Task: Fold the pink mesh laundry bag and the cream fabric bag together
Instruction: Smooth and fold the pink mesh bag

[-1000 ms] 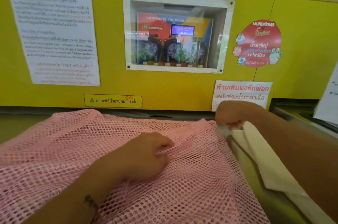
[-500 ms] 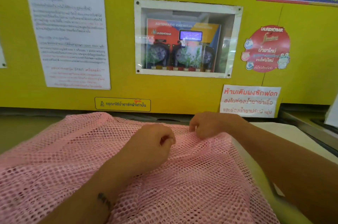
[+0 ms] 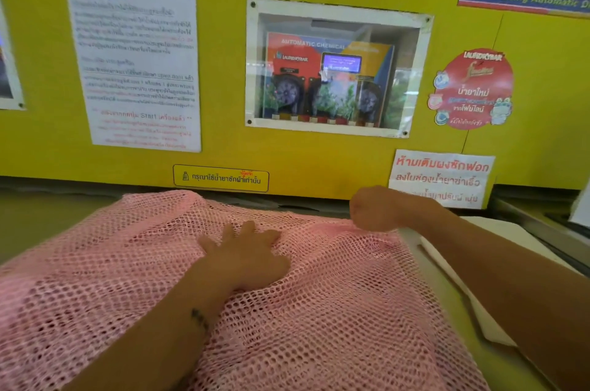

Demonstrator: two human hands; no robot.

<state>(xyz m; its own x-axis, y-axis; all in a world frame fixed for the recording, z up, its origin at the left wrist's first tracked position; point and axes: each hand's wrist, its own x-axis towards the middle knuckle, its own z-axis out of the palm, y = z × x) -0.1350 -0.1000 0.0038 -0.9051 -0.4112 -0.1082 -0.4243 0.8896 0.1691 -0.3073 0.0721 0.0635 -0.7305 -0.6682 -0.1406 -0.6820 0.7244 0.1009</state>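
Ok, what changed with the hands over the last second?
The left hand opened from a fist and now lies flat on the pink mesh bag. The right hand let go of the cream bag and pinches the mesh's far edge. Both bags stayed put.

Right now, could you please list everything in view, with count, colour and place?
Mesh laundry bag: one, pink, spread across the surface in front.
Fabric bag: one, cream, right of the mesh, partly under the forearm.
Wall panel: yellow, behind.
Dispenser window: one, white-framed, centre wall.
Instruction sheet: one, white, left wall.
Round sticker: one, red, right wall.
Left hand: flat on the mesh.
Right hand: fisted at the mesh's far edge.
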